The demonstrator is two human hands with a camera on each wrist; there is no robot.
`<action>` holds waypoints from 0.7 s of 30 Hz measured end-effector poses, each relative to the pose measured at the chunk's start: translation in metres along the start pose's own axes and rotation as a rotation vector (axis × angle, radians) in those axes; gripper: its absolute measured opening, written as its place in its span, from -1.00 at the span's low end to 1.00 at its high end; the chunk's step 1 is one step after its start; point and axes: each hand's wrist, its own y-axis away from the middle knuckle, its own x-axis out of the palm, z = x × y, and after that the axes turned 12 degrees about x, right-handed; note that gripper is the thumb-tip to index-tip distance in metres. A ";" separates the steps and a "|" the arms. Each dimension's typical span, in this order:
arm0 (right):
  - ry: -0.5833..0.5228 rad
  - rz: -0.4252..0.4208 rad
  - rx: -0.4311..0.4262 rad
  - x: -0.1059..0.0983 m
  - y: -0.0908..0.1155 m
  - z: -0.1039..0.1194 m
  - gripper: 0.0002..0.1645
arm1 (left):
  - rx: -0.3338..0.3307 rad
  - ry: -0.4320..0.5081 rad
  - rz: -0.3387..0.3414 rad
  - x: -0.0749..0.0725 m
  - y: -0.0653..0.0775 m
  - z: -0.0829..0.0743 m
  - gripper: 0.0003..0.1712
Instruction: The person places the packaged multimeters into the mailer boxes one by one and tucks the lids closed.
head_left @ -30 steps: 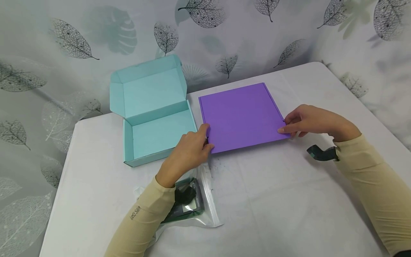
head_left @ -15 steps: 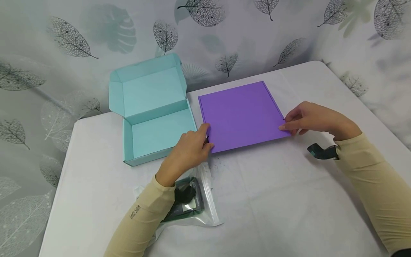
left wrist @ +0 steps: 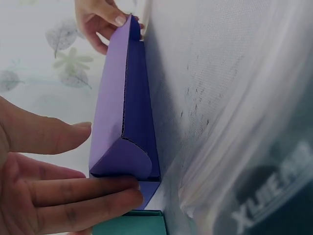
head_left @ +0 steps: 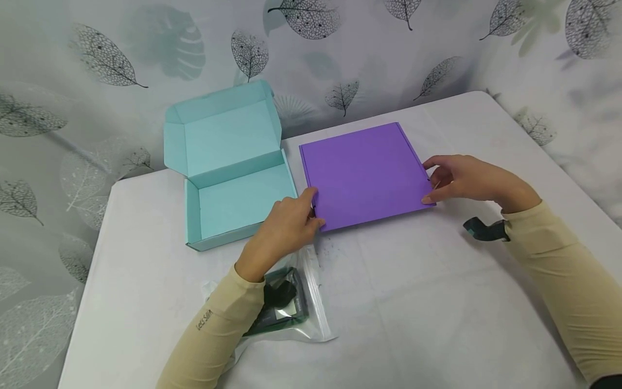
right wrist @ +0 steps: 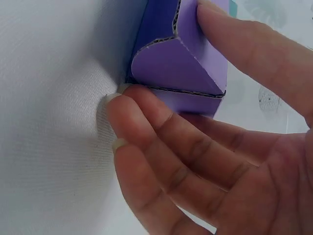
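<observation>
A purple cardboard box [head_left: 364, 173] lies on the table with its lid down. In the left wrist view, the lid's front flap [left wrist: 110, 98] slopes out from the darker front wall [left wrist: 142, 98], and a rounded side tab [left wrist: 127, 159] shows at its end. My left hand [head_left: 289, 221] holds the box's left front corner, fingers laid along the side and thumb close to the lid. At the right front corner my right hand [head_left: 464, 181] has its thumb on the lid and its fingers against the side. The right wrist view shows another rounded tab [right wrist: 161, 68] there.
An open teal box [head_left: 243, 200] stands left of the purple one, its lid raised against the leaf-print curtain [head_left: 311, 70]. A clear zip bag [head_left: 316, 313] holding a dark item lies under my left forearm. White cloth [head_left: 413, 302] covers the table.
My right hand has shifted slightly left, and its index finger now reaches farther back along the box's right side. The left hand stays at its corner.
</observation>
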 end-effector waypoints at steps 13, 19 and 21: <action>0.067 -0.049 -0.160 0.004 0.002 0.007 0.34 | 0.006 -0.049 -0.003 0.001 -0.001 0.000 -0.48; 0.155 -0.069 -0.245 0.007 0.000 0.008 0.23 | -0.012 -0.058 -0.009 0.002 -0.001 -0.002 -0.29; 0.160 -0.076 -0.253 0.007 0.000 0.008 0.23 | -0.011 -0.059 -0.016 0.002 -0.001 -0.002 -0.30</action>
